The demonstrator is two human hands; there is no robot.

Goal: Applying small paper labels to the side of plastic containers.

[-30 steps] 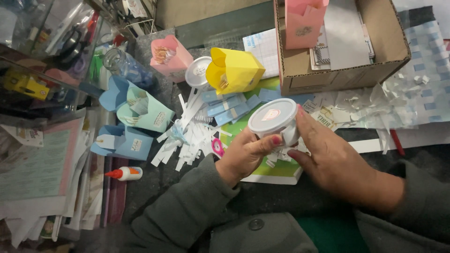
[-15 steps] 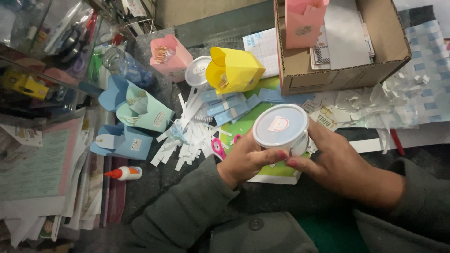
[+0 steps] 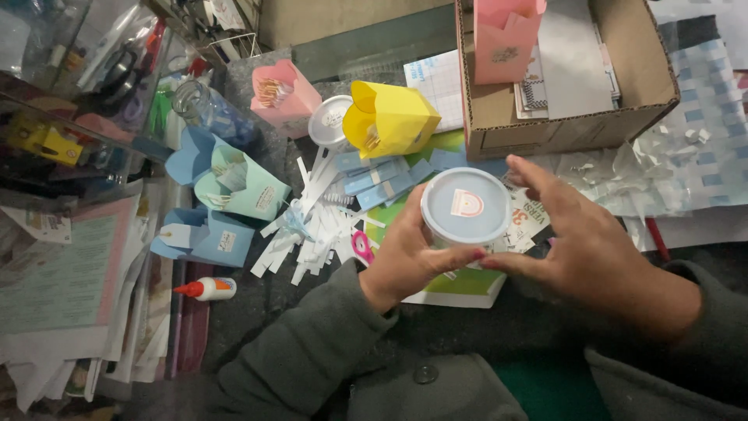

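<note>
1. The left hand [image 3: 405, 261] is raised in front of the body, palm turned toward the right hand, fingers curled and closed in a grasp, the thumb lying across toward the right hand.
2. The left forearm, in a grey-green sleeve, runs from below the hand up to the wrist.
3. The right hand [image 3: 580, 249] sits just beside the left, fingers spread and loosely bent, the thumb pointing toward the left thumb.
4. The right wrist is bare, with the sleeve behind it.

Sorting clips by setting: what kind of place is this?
Probably a home papercraft table. Folded paper boxes like the yellow one, cut paper strips and a glue bottle lie about, while the left hand grips a lidded plastic tub.
</note>
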